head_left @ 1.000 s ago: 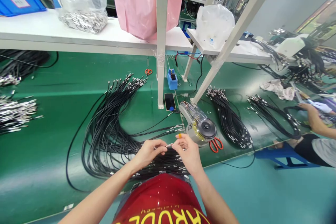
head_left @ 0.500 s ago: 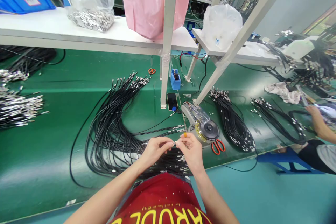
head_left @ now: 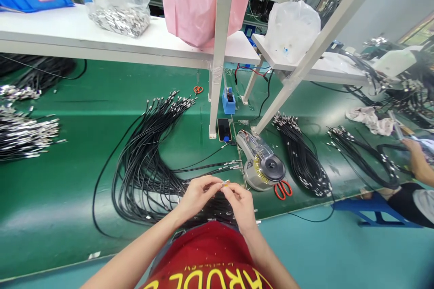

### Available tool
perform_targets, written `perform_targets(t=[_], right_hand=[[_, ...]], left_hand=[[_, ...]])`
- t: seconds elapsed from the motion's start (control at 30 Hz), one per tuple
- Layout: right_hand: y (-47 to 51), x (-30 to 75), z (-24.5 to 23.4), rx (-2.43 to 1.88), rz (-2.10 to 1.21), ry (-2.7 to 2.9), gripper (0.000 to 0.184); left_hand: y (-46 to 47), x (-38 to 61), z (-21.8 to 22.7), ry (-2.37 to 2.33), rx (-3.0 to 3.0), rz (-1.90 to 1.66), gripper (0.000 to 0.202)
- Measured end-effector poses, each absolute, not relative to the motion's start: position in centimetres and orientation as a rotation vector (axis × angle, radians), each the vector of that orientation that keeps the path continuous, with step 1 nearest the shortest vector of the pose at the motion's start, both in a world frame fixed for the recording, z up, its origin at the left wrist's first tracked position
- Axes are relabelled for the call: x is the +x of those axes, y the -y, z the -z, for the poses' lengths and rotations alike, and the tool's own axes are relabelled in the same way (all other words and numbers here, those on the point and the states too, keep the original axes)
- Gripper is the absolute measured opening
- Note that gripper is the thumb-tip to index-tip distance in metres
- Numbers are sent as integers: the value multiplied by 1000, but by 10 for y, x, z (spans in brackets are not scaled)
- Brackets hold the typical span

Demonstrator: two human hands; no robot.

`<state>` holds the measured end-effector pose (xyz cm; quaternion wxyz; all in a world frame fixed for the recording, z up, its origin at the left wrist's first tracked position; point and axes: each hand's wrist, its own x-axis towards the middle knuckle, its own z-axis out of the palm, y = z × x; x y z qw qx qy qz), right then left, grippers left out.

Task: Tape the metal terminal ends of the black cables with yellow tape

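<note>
In front of my red shirt, both hands meet at the fingertips over a bundle of black cables [head_left: 145, 189]. My left hand [head_left: 200, 196] is closed in a pinch on the silver tip of a cable; most of that cable is hidden. My right hand [head_left: 240, 203] is closed too, its thumb and finger on a small piece of amber tape [head_left: 226, 183] at that tip. A few cables with silver ends [head_left: 233, 165] lie just beyond the fingers. Right of them stands a round tape dispenser [head_left: 262, 169] with a yellow toothed ring.
Orange-handled scissors [head_left: 282, 189] lie beside the dispenser, another pair [head_left: 198, 90] farther back. A phone [head_left: 224, 130] and a blue holder [head_left: 228, 103] sit near the white shelf post [head_left: 220, 54]. More cable bundles [head_left: 301, 158] lie right, toward a co-worker's arm [head_left: 418, 162].
My right hand has moved left from beside the dispenser, bringing the amber tape from its fingertip to the cable tip. My left hand stays nearly in place. The view has shifted slightly.
</note>
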<state>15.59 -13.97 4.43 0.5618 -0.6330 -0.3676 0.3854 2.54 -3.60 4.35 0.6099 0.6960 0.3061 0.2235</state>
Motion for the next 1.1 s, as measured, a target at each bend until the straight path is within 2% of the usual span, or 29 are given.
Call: perform_targets(t=[0.53, 0.87, 1.1], right_hand=[[133, 153, -45, -1544, -894, 807, 26], [134, 158, -46, -1636, -851, 1000, 20], [131, 157, -45, -1726, -739, 1024, 18]], left_hand=[[38, 24, -47, -705, 1626, -507, 24], [36, 24, -49, -642, 1261, -410, 26], [32, 18, -50, -659, 1271, -294, 29]])
